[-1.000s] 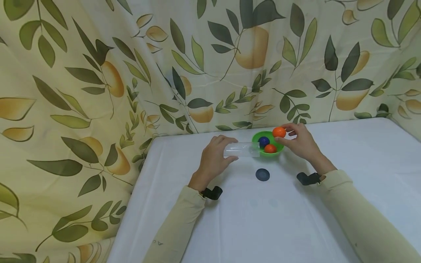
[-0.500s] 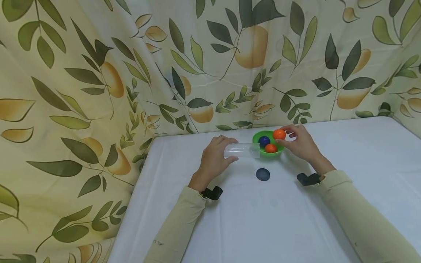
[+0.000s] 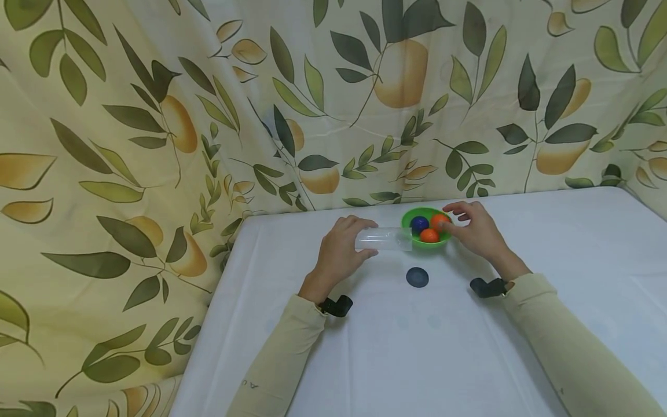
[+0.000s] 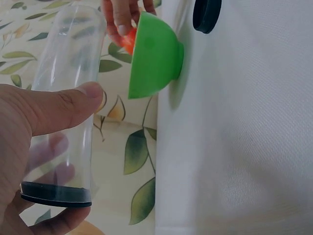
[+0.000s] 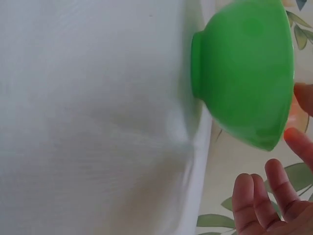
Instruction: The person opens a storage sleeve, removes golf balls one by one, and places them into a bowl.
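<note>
My left hand (image 3: 339, 243) grips a clear plastic tube (image 3: 383, 238), thumb on one side and fingers round the other. In the left wrist view, the tube's bottom end has a dark cap (image 4: 56, 194) and its inside shows nothing. The tube's far end overlaps the left rim of a green bowl (image 3: 426, 244). Inside the bowl sit a dark blue ball (image 3: 419, 225) and two orange balls, the nearer one (image 3: 429, 236) beside the farther one (image 3: 440, 221). My right hand (image 3: 476, 231) is at the bowl's right rim, fingers extended, thumb and forefinger right at the farther orange ball.
A round black lid (image 3: 417, 277) lies on the white tablecloth (image 3: 417, 359) in front of the bowl. Behind the table hangs a curtain (image 3: 333, 116) printed with leaves and fruit.
The orange ball at my right hand has gone down into the bowl beside the other balls, and that hand has dipped slightly. My left hand and the tube have stayed put.
</note>
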Available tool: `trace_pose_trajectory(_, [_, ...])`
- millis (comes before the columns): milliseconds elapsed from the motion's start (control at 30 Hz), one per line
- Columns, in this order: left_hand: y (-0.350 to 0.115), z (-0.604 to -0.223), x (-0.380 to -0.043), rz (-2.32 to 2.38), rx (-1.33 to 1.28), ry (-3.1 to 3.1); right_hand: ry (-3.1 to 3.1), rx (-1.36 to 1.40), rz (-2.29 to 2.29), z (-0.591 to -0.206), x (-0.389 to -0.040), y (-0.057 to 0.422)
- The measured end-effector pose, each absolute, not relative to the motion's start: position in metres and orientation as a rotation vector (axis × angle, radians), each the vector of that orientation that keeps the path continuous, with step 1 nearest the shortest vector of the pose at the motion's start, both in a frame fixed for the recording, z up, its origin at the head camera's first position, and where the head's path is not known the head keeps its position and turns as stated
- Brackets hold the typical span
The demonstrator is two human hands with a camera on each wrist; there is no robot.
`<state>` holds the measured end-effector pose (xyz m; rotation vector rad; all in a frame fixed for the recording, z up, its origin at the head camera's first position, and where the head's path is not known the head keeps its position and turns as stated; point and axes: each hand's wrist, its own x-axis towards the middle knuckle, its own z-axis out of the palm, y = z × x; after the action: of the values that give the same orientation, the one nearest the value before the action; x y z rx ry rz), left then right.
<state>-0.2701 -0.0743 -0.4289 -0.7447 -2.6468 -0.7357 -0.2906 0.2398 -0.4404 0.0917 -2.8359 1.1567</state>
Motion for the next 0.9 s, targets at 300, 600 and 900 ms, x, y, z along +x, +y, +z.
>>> trace_pose_trajectory(300, [-0.074, -0.428, -0.27, -0.745, -0.735, -2.645, -2.789, 0.126, 1.156, -0.435, -0.285, 0.24])
trace_pose_trajectory(600, [-0.072, -0.431, -0.273, -0.797, -0.738, -2.636, -2.719, 0.192, 1.124, -0.434, -0.274, 0.241])
trace_pose_trajectory(900, [-0.07, -0.438, -0.273, -0.866, -0.666, -2.707, -2.72, 0.169, 1.116, -0.434, -0.261, 0.247])
